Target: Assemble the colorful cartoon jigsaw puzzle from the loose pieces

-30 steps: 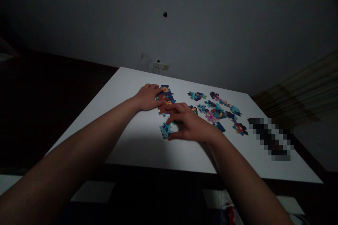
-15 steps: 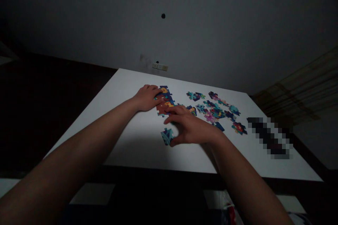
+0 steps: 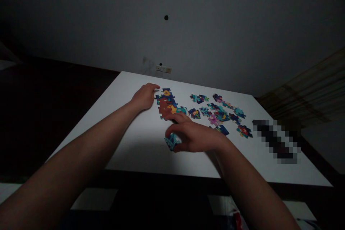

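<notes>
I have the left hand [image 3: 144, 97] resting on the white surface [image 3: 129, 90], its fingers [image 3: 152, 87] together and stretched toward the far right. Their tips sit just beside the far left corner of the joined jigsaw section [image 3: 165, 102], and I can't see them pressing on it. That section is a dark blue and reddish-brown patch with orange shapes, lying flat near the middle of the surface, with a teal piece [image 3: 181, 110] at its right end.

The right hand [image 3: 194, 133] is nearer to me, arched over the surface. Its thumb [image 3: 180, 147] and fingers [image 3: 172, 131] are spread wide and closed in on a small blue jigsaw piece [image 3: 171, 142], which is clamped at the near edge of the hand, well short of the near rim. One upper finger reaches just by the near edge of the joined section.

To the right and far side, loose jigsaw clusters [image 3: 218, 115] lie scattered flat, separate from the section. Further right, a pixelated blurred patch [image 3: 276, 140] covers something I can't make out. Beyond the far edge stands a grey wall [image 3: 215, 25] with a small switch plate [image 3: 163, 68]
</notes>
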The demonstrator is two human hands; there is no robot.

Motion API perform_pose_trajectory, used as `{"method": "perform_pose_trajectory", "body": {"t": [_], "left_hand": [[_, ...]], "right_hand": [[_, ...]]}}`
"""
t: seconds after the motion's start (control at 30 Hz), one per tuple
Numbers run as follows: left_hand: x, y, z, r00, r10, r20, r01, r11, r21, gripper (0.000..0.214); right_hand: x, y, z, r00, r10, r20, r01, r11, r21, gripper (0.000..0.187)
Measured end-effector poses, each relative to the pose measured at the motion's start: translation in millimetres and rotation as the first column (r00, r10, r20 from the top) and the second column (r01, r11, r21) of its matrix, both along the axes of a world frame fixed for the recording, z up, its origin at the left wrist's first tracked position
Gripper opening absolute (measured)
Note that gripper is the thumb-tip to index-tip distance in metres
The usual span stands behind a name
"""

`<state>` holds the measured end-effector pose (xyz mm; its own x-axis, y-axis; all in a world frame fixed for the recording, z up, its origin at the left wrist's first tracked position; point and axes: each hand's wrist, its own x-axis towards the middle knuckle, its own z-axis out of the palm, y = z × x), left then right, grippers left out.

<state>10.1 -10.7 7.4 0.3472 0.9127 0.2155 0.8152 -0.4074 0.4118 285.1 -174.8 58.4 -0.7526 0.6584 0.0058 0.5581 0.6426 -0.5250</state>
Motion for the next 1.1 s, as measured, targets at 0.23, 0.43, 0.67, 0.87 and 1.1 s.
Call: {"method": "perform_pose_trajectory", "body": {"t": [0.23, 0.43, 0.67, 0.87, 1.1], "left_hand": [[0, -3, 1.1, 0.993, 0.052, -0.103, -0.051, 0.999, 0.015, 0.057], [-2, 0, -0.6, 0.989, 0.006, -0.148, -0.003, 1.0, 0.021, 0.059], [-2, -1, -0.8, 0.989, 0.013, -0.146, -0.01, 1.0, 0.024, 0.056], [0, -4, 2.5, 0.988, 0.003, -0.154, -0.002, 1.0, 0.011, 0.055], [0, -3, 2.7, 0.983, -0.005, -0.183, 0.007, 1.0, 0.01, 0.058]], "right_hand": [[0, -2, 3.0, 0.994, 0.104, 0.024, -0.103, 0.994, -0.031, 0.049], [-4, 1, 4.0, 0.979, 0.203, -0.02, -0.204, 0.97, -0.131, 0.037], [-8, -3, 0.9, 0.97, 0.237, -0.059, -0.244, 0.939, -0.242, 0.035], [-10, -6, 9.4, 0.965, 0.235, -0.113, -0.255, 0.939, -0.231, 0.039], [-10, -3, 0.8, 0.951, 0.281, -0.127, -0.301, 0.935, -0.187, 0.036]]}}
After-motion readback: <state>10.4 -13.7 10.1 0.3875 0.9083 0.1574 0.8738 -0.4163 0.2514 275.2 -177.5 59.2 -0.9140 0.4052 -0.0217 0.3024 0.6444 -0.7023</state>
